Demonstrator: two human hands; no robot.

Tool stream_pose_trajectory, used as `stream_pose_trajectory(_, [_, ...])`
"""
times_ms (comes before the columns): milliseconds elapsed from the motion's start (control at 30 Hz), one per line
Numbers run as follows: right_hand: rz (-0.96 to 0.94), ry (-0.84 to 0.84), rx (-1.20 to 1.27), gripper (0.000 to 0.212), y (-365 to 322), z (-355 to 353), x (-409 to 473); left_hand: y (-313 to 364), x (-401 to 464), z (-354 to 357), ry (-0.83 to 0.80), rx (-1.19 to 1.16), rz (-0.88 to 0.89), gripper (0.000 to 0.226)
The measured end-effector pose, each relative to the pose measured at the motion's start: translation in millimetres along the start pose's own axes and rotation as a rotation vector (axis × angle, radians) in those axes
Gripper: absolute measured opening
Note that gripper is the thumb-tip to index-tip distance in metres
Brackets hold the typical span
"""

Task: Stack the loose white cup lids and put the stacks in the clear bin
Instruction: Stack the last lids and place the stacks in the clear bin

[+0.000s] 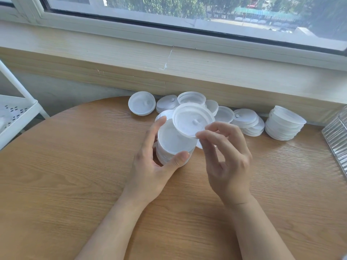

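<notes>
The left hand [150, 166] curls its grip round a short stack of thin white plastic cup lids [173, 145], thumb on the near side and fingers on the far side, holding it just above the middle of the round wood-grain tabletop [75, 184]. The right hand [228, 164] pinches one more round white plastic lid [193, 119] by its near rim between thumb and forefinger, the other fingers loosely spread. That single lid sits tilted, just above and slightly beyond the stack's open top, overlapping it; as I judge it, the coming move turns on levelling the lid and lowering it toward the left hand so the rims nest. Further loose white lids [142, 103] and two leaning stacks [284, 123] lie along the tabletop's far edge. A ribbed clear bin [336, 136] shows at the right edge. No writing or brand can be read.
</notes>
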State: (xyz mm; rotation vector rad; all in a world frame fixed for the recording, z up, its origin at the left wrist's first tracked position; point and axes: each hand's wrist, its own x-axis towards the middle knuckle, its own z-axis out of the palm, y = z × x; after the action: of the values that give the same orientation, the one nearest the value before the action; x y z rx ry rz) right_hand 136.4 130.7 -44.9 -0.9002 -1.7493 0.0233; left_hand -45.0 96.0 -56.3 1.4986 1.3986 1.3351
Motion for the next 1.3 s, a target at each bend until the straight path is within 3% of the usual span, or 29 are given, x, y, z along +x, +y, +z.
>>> stream_pose_trajectory(433, [-0.059,-0.13,0.022,0.011,-4.8,1.6,-1.4,1.0,1.9,1.0,0.005,-0.101,0.063,0.083])
stream_pose_trajectory(633, [0.107,-0.077,-0.002,0.034,-3.6,2.7,-2.3,2.2,1.7,2.3,0.022,-0.143,0.082,0.08])
stream_pose_trajectory(767, [0.236,-0.171,0.054,0.044,2.5,4.8,-5.5,2.7,1.2,3.0,0.022,-0.113,0.084,0.07])
stream_pose_trajectory(1300, [0.221,-0.23,0.1,0.037,8.4,6.5,-5.6,-3.2,3.2,0.6,0.003,0.001,0.069,0.077])
